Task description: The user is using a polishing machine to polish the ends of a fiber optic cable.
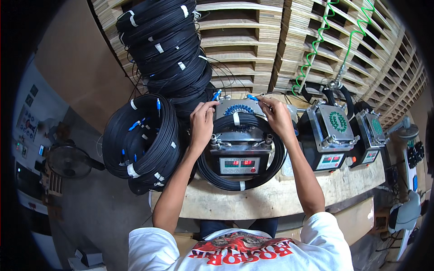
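My left hand (202,123) is raised with its fingers closed in a pinch at a blue cable connector (217,95). Between the thumb and fingers of my right hand (276,116) is another blue connector (252,97), pointing left. Both hands are above the far side of a black cable coil (221,182) tied with white bands. That coil hangs around a black machine (238,153) with a lit red digital panel. On its metal top plate (224,108) sits an arc of blue connectors, partly hidden by the coil.
A tall stack of black coils (165,49) rises behind on the left, with more leaning coils (140,135) nearer. Two similar machines (332,126) with green-ringed plates stand at right on the wooden table (271,198). Green spiral hoses (312,54) hang before wooden pallets (235,43).
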